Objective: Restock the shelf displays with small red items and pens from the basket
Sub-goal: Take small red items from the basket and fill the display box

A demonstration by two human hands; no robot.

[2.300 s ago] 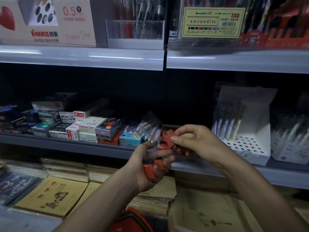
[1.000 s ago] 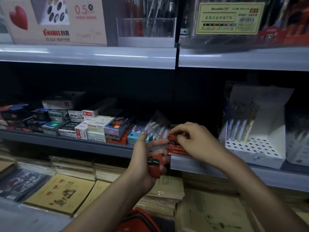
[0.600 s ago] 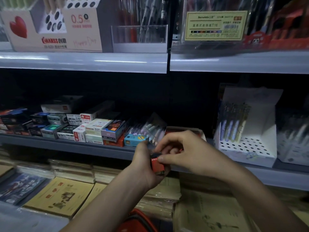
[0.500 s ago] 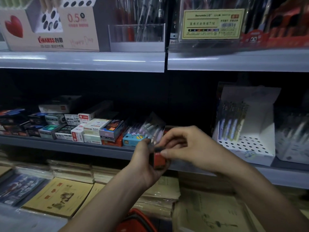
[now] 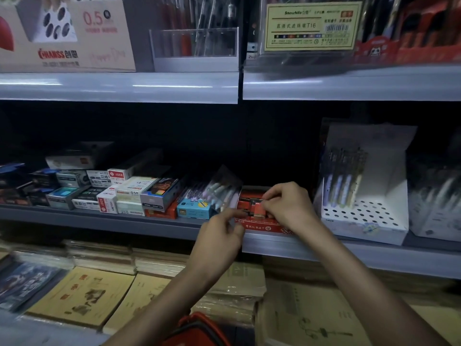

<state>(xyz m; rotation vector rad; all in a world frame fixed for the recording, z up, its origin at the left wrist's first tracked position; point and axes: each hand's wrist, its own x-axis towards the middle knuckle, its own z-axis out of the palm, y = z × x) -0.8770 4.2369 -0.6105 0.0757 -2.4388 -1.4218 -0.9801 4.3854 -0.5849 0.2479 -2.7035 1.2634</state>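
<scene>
The right hand [image 5: 287, 207] is positioned over the red display box [image 5: 264, 227], which stands at the front edge of the middle shelf [image 5: 99, 221]. Its grip is narrow: thumb and fingertips pinch a small red item [image 5: 259, 210] just above the open top of the box, among other red items already seated inside. The left hand [image 5: 219, 236] sits just below and to the left of the box, close to the shelf edge, with the fingers curled and the index finger reaching toward the box front. Whether this grip holds anything cannot be told, as the palm side is turned away from the camera. The red basket [image 5: 197, 328] is at the bottom edge of the view, below both forearms, with only its rim showing. To the left of the red display box lie a clear pack of pastel pens [image 5: 222, 191] and a blue carton [image 5: 193, 209], followed by a row of small stationery cartons [image 5: 129, 193]. To the right stands a white perforated pen stand [image 5: 361, 221] holding several pens upright. Stacked tan notebooks [image 5: 79, 295] fill the level below the shelf. On the upper shelf [image 5: 119, 87] there are a clear pen holder [image 5: 194, 43] and a yellow product label [image 5: 310, 26].
</scene>
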